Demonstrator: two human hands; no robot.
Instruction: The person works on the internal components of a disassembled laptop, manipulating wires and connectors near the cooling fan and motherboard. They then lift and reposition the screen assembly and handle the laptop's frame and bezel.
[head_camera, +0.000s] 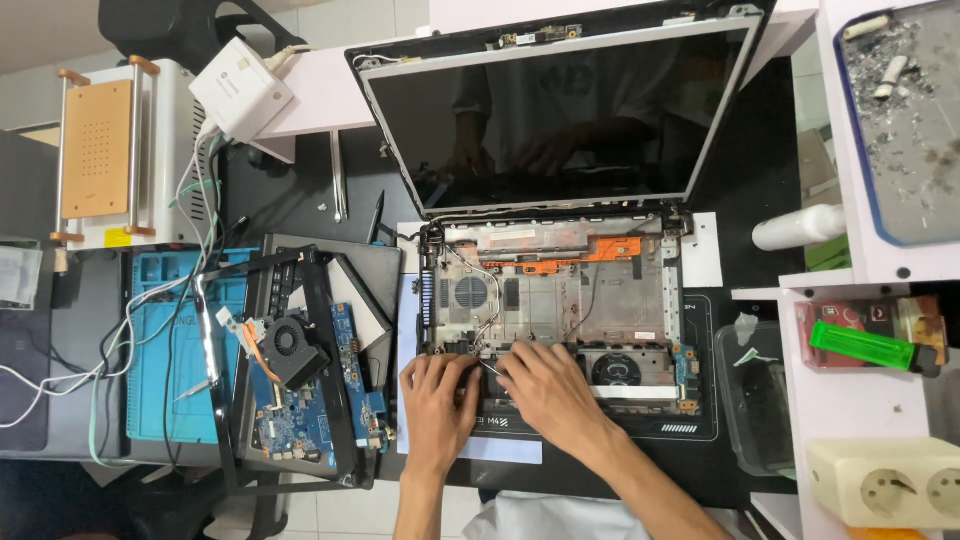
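An opened laptop base (560, 290) lies on the black mat, its bare lower shell showing wires and an orange strip. The screen (550, 120) stands tilted back with its bezel off. My left hand (437, 400) rests on the shell's front left corner, fingers curled down on it. My right hand (545, 390) lies beside it over the front middle, fingertips pinching at something small and dark near the left hand; what it grips is hidden.
A blue motherboard with a black fan (300, 370) lies left of the laptop on removed covers. A teal mat (170, 340) and white cables sit further left. A green lighter (860, 345), white bottle (800, 225) and beige socket strip (890, 480) are right.
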